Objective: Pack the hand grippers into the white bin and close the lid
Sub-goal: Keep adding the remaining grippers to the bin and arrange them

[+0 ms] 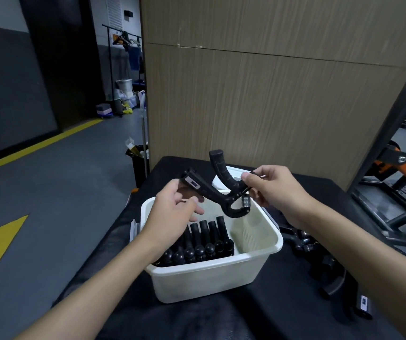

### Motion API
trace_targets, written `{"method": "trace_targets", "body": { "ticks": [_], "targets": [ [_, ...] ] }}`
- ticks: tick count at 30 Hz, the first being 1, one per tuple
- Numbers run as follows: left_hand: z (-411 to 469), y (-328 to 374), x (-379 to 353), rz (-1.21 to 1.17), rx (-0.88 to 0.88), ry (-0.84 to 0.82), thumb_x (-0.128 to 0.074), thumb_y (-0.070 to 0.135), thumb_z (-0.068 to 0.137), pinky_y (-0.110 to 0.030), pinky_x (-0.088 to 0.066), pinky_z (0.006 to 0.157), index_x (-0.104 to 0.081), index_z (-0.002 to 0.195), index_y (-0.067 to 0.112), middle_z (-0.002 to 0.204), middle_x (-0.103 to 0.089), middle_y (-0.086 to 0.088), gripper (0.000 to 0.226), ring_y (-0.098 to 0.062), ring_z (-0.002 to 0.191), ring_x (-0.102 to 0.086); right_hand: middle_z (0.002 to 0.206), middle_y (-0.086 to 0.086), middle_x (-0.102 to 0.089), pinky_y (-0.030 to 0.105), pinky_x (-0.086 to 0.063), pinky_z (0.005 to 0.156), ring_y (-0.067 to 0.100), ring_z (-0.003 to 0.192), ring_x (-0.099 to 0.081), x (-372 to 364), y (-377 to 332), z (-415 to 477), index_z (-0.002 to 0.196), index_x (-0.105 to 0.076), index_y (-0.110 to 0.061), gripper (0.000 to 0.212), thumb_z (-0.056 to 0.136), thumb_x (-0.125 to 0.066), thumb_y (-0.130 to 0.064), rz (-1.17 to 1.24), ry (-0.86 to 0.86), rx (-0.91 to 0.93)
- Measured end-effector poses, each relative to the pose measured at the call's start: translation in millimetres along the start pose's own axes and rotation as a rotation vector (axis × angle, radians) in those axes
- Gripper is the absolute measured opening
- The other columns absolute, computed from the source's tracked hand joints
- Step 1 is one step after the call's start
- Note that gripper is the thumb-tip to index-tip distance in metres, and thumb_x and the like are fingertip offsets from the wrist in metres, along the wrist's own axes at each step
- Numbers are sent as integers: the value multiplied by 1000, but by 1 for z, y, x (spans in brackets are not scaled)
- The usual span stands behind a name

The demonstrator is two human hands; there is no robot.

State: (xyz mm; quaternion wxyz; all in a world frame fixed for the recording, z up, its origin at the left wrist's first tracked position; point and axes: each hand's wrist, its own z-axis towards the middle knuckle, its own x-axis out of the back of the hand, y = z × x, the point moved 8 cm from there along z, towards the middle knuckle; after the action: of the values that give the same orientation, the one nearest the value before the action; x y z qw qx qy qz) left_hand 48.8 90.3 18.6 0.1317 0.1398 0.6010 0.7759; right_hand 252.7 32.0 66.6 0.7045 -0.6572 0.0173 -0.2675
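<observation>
Both hands hold one black hand gripper (224, 190) in the air above the white bin (211, 271). The left hand (172, 212) closes around the handle that carries the small counter window, and the right hand (273, 190) pinches the spring end between thumb and fingers. The other handle sticks up between the hands.

Below them, a row of packed grippers (197, 244) stands side by side along the bin's left half; the right half looks bare, so I judge the packing well under way but unfinished. More loose grippers (319, 261) lie on the dark tabletop (283, 315) just beside the bin's right wall, near the right forearm. A white piece at the bin's far edge may be the lid (224, 180); it is not on the bin, so closing remains to be done.
</observation>
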Motion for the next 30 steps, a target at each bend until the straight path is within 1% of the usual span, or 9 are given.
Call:
{"method": "trace_targets", "body": {
  "ticks": [2,4,6,8,11,14,16,23,30],
  "targets": [
    [4,-6,15,137,-3,58,-53,4,98,-39,-57,82,-61,109,26,97,-71,1,27,-21,90,-70,54,3,-55,28,-40,53,16,50,-46,8,2,4,76,-58,-11,23,89,-67,-28,-85,68,-1],
    [9,-6,34,474,-71,118,-54,9,95,-41,-51,93,-61,103,33,104,-67,9,26,-15,98,-64,50,-3,-56,28,-41,55,13,46,-47,13,3,7,73,-55,-17,24,84,-68,-33,-203,102,14],
    [7,-9,44,907,-109,104,-50,16,95,-39,-36,103,-60,114,31,121,-58,10,26,-14,113,-53,50,-1,-58,27,-39,54,13,44,-46,15,4,6,74,-56,-18,23,83,-67,-35,-332,109,38],
    [4,-23,54,1106,-55,81,-45,21,97,-40,-26,106,-56,126,28,133,-47,7,32,-16,125,-42,57,4,-64,27,-39,51,14,47,-50,14,2,0,78,-58,-15,24,84,-67,-36,-477,115,74],
    [-1,-47,61,1057,68,58,-44,24,97,-43,-32,108,-55,129,24,143,-39,3,33,-22,128,-43,59,0,-63,30,-41,52,14,52,-55,5,1,-6,76,-55,-13,30,85,-66,-39,-664,118,143],
    [-4,-57,61,906,131,57,-44,25,98,-43,-49,93,-53,125,17,146,-33,3,29,-26,106,-58,58,-3,-58,29,-34,48,16,54,-51,-1,6,-8,71,-50,-13,37,84,-64,-44,-816,141,151],
    [-5,-55,58,944,125,55,-40,30,100,-43,-52,85,-47,130,16,146,-32,4,34,-25,96,-61,58,-4,-55,28,-31,47,16,54,-49,-7,11,-8,68,-46,-16,38,84,-63,-46,-925,139,152],
    [-11,-57,45,1044,198,-19,-33,44,100,-44,-44,98,-36,143,23,165,-7,1,48,-25,119,-56,65,-2,-53,28,-30,46,17,57,-49,-33,44,0,67,-42,-19,33,88,-56,-40,-1122,26,74],
    [-10,-53,45,1064,146,17,-30,30,103,-41,-42,96,-36,140,17,164,-10,-6,39,-28,121,-52,71,5,-61,30,-42,53,23,68,-58,-55,85,6,75,-55,-10,25,88,-60,-30,-1084,-205,-92]
  ]
}}
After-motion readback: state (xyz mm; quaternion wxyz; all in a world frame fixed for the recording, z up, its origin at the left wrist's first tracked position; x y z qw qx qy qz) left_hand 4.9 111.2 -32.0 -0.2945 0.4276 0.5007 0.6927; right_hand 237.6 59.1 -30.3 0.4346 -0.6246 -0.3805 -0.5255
